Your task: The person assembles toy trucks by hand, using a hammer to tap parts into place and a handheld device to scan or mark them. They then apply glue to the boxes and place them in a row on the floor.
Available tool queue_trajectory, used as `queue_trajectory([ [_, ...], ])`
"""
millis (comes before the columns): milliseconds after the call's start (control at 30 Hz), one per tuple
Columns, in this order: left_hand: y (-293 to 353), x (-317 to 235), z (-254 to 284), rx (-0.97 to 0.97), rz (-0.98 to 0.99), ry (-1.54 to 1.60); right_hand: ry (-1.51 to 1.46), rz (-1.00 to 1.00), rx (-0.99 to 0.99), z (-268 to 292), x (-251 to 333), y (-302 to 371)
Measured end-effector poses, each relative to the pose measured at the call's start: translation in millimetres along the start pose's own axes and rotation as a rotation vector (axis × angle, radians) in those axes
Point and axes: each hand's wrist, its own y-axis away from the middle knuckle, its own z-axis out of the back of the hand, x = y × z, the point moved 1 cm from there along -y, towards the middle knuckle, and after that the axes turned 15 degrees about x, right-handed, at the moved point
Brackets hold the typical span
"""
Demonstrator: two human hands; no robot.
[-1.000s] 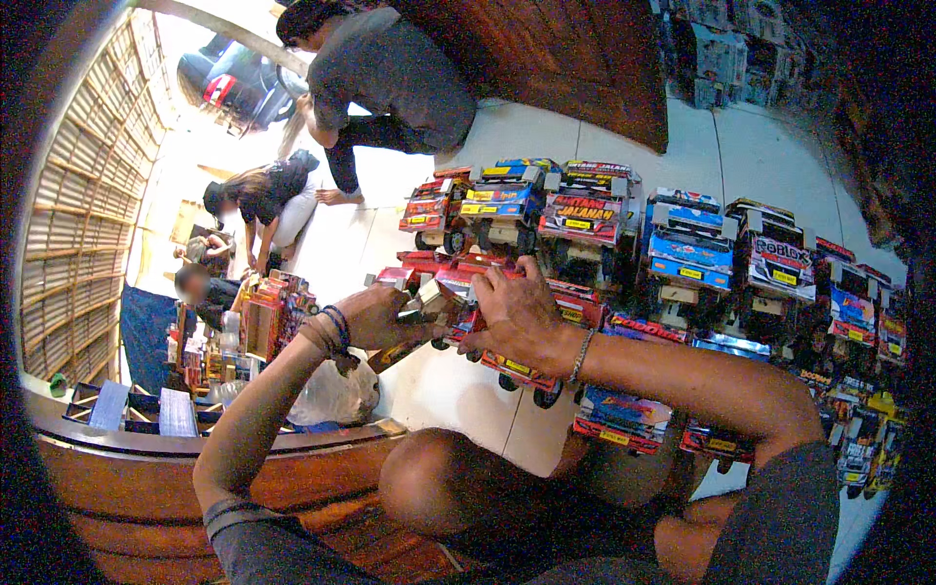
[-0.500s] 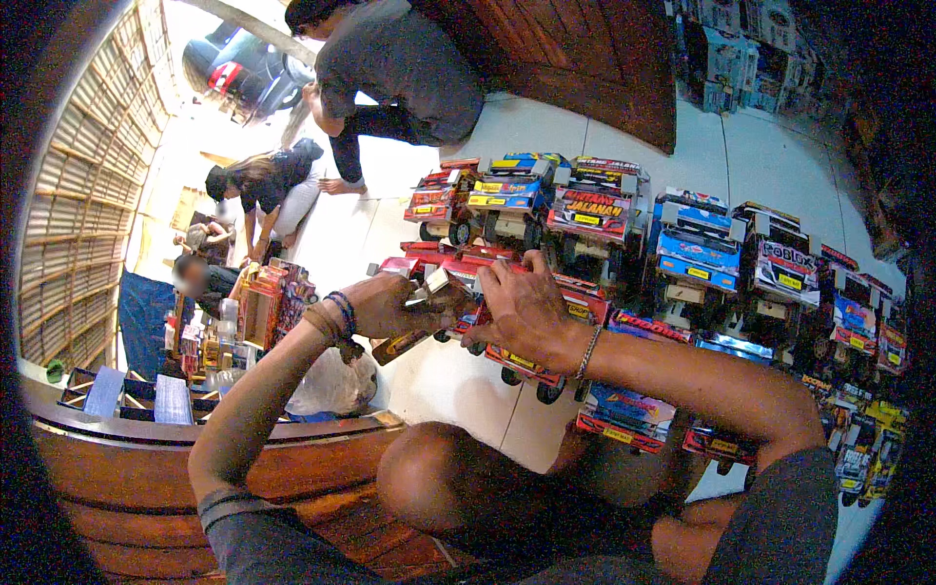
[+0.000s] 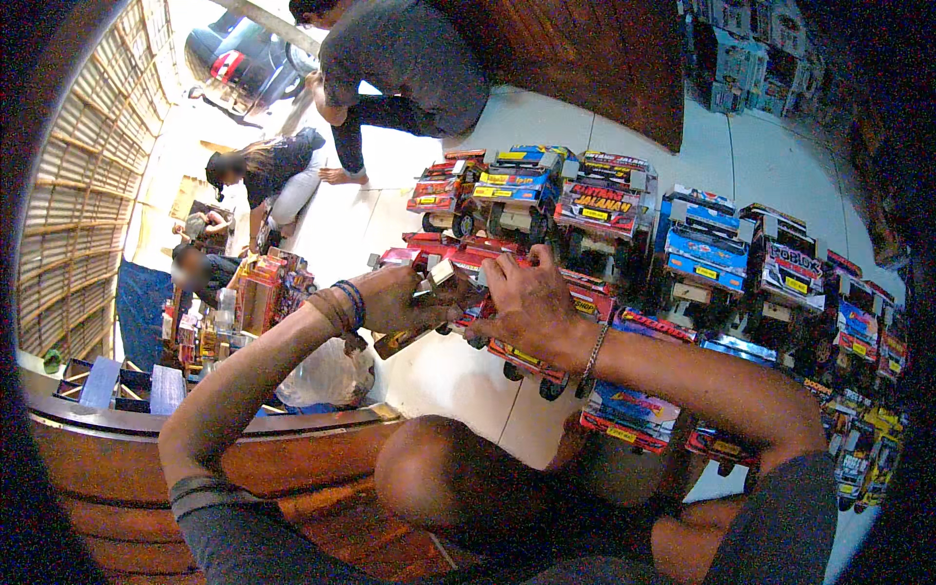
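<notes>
The left hand [image 3: 390, 298] has its fingers bent in and clamped on a small toy piece with a pale wooden block end [image 3: 448, 272] and a brown panel below. The piece is tilted, just above the white tiled floor [image 3: 468, 409], and is partly hidden by the hand. The right hand [image 3: 531, 304] lies just beside it, palm down and knuckles up, its forefinger and thumb apart and reaching toward the piece. Whether these fingers grip anything cannot be told, since the hand hides the contact. Close beneath the right hand stands a red toy truck with black wheels [image 3: 531, 359].

Beyond the hands, a row of box-shaped toy trucks stands on the floor: a red one [image 3: 446, 187], a blue and yellow one [image 3: 517, 185], a red and black one [image 3: 601, 200], a bright blue one [image 3: 700, 255] and a black and white one [image 3: 786, 258]. More trucks crowd the right.

Blue and tan bands [image 3: 346, 300] circle the left wrist; a silver chain bracelet [image 3: 593, 351] circles the right. A clear plastic bag [image 3: 330, 375] sits near the left forearm. Farther off, a co-worker in a grey shirt [image 3: 405, 68] crouches, while another in a dark top [image 3: 283, 161] bends forward beside a pale slatted wall [image 3: 88, 205].
</notes>
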Motion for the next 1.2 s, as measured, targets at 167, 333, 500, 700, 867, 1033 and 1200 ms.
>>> queue_trajectory([
  [167, 1, -2, 0, 0.012, 0.019, 0.034, -0.018, 0.003, 0.021, 1, 0, 1],
  [333, -1, 4, -9, -0.006, -0.018, 0.091, -0.013, -0.001, 0.007, 1, 2, 1],
  [500, -8, 25, -19, -0.05, 0.032, 0.069, -0.026, -0.004, 0.027, 0, 2, 1],
  [700, -11, 43, -29, -0.111, -0.002, 0.041, -0.056, 0.009, 0.031, 1, 2, 2],
  [867, -11, 40, -24, -0.053, 0.008, 0.054, -0.049, 0.008, 0.012, 4, 4, 3],
  [1033, -11, 27, -20, -0.101, -0.104, 0.114, -0.029, -0.008, 0.045, 2, 3, 3],
  [1200, -8, 11, -12, -0.037, -0.076, 0.115, 0.007, -0.008, 0.041, -2, 2, 1],
])
